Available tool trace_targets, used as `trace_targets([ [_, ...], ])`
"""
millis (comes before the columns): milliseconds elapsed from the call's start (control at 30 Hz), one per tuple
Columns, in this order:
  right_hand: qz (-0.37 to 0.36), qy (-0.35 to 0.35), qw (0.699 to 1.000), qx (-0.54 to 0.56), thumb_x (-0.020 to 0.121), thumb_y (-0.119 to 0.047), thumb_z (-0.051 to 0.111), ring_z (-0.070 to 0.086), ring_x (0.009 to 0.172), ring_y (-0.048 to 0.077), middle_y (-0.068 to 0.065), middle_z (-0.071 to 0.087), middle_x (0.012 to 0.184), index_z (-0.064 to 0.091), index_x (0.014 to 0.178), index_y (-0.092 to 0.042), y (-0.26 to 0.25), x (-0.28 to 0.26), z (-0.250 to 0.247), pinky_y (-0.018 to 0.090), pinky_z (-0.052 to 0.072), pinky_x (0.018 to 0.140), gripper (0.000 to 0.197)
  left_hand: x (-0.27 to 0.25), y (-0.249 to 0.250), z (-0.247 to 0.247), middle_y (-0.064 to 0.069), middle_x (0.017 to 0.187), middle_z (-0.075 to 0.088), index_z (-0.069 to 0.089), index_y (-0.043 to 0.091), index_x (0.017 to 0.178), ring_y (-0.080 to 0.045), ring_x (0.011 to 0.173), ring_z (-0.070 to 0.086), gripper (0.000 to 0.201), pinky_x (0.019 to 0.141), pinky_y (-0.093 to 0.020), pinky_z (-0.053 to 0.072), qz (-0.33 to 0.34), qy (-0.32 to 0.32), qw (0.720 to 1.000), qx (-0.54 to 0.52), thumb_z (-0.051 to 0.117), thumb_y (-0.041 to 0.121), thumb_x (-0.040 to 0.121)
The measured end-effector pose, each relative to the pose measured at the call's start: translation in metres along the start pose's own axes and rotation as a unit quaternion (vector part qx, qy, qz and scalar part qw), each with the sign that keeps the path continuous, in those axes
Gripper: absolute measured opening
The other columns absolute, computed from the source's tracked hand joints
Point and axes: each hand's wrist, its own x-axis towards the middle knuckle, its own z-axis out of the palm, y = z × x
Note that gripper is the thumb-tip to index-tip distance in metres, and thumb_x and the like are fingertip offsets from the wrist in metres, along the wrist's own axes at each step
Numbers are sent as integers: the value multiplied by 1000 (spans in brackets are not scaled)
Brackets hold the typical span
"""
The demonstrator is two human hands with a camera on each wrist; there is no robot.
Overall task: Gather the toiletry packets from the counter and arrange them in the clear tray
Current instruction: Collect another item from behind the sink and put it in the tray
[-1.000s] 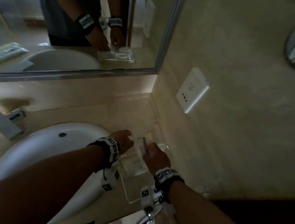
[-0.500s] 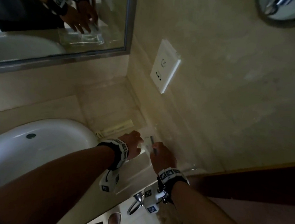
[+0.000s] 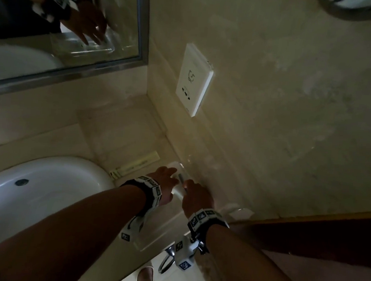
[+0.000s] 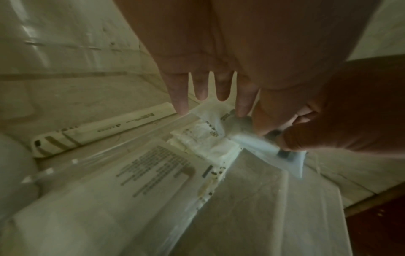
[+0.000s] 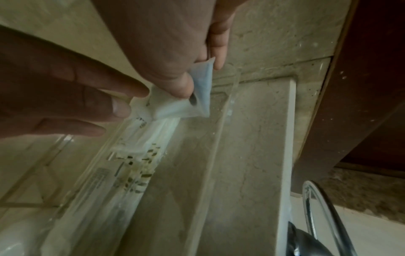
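The beige stone worktop (image 3: 118, 139) runs into a wall corner, with the white basin (image 3: 32, 190) set into it on the far left of the hands. A mirror (image 3: 62, 26) hangs above and a white socket plate (image 3: 194, 79) sits on the side wall, up and beyond the grip.

The clear tray (image 4: 269, 199) lies on the worktop directly under both hands, its far end reaching toward the corner. Along the tray's left half lie flat white toiletry packets (image 4: 153, 173) printed with dark text, one overlapping the next.

The left hand (image 3: 165, 183) reaches over the far end of the tray with fingers (image 4: 181, 93) straight and spread, their tips touching the farthest of the packets; this grip is apart and holds nothing. Close beside it, the right hand (image 3: 195, 196) has its grip clamped on a small pale-blue sachet (image 5: 197, 97), pinched between thumb and forefinger. The sachet hangs just above the tray's far end, its lower edge touching or nearly touching the white packets; which one cannot be told.

Just left of the left hand's fingertips, outside the tray wall, a long cream packet (image 4: 103, 129) with a striped end lies on the worktop, parallel to the tray.

A chrome ring (image 5: 322, 216) hangs below the worktop edge, nearer than the right wrist.
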Motion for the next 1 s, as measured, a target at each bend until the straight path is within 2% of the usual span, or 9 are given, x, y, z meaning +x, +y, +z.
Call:
trace_targets([
  [100, 2, -7, 999, -40, 92, -21, 49, 59, 106, 25, 1, 58, 116, 49, 129, -27, -1, -5, 6, 38, 49, 90, 38, 8, 3, 5, -4, 163, 0, 29, 26, 149, -31, 149, 4, 66, 119, -44, 22, -9, -11, 1000, -2, 53, 39, 89],
  [200, 11, 8, 999, -30, 78, -20, 68, 61, 104, 32, 8, 58, 113, 60, 119, -21, -4, -8, 9, 44, 53, 82, 43, 14, 4, 10, -5, 163, 2, 30, 25, 149, -31, 148, 7, 67, 119, -43, 24, -14, -15, 1000, -9, 56, 37, 88],
  [233, 9, 3, 999, -50, 78, -22, 69, 58, 108, 34, 9, 54, 119, 56, 127, -22, -6, -10, 9, 45, 52, 83, 50, 16, 4, 11, -5, 163, 2, 30, 24, 149, -31, 148, 8, 68, 118, -43, 23, -16, -18, 1000, -10, 56, 37, 88],
  [300, 10, -45, 996, -80, 93, -23, 52, 47, 120, 33, 10, 39, 137, 31, 149, -25, -6, -12, 12, 45, 48, 92, 59, 21, 3, 14, -7, 163, 1, 30, 22, 149, -30, 148, 9, 68, 118, -42, 22, -20, -26, 999, -4, 56, 37, 88],
  [367, 32, -73, 996, -30, 99, -19, 40, 48, 120, 31, 9, 30, 144, 21, 154, -29, -6, -12, 10, 45, 48, 95, 59, 24, 2, 17, -8, 163, 0, 30, 20, 149, -31, 148, 10, 67, 119, -43, 23, -22, -36, 999, 1, 55, 37, 89],
  [533, 56, -96, 991, 72, 93, -12, 45, 55, 116, 25, -1, 27, 142, 25, 150, -34, -5, -13, 6, 37, 50, 94, 65, 30, 1, 23, -10, 162, 6, 35, 19, 146, -32, 147, 15, 67, 118, -43, 27, -24, -38, 999, -6, 59, 34, 85],
  [667, 46, -76, 996, 5, 90, -19, 48, 55, 112, 28, 4, 34, 140, 14, 153, -39, -10, -13, 9, 42, 48, 94, 75, 33, 0, 25, -9, 161, 7, 34, 21, 147, -30, 147, 15, 69, 118, -42, 26, -15, -33, 999, 1, 59, 33, 84],
  [833, 38, -84, 995, -47, 98, -27, 46, 58, 107, 30, 9, 39, 139, 18, 152, -36, -4, -5, 13, 44, 51, 89, 61, 32, -1, 24, -9, 162, 5, 33, 22, 147, -31, 148, 12, 65, 119, -43, 23, -8, -31, 999, 0, 55, 33, 86],
  [1000, 9, -81, 992, -96, 100, -23, 42, 62, 99, 31, 10, 37, 139, 11, 152, -36, 2, -5, 16, 44, 53, 81, 63, 27, -4, 25, -8, 162, 7, 35, 26, 147, -31, 148, 9, 64, 120, -44, 20, 0, -14, 1000, -10, 54, 36, 88],
])
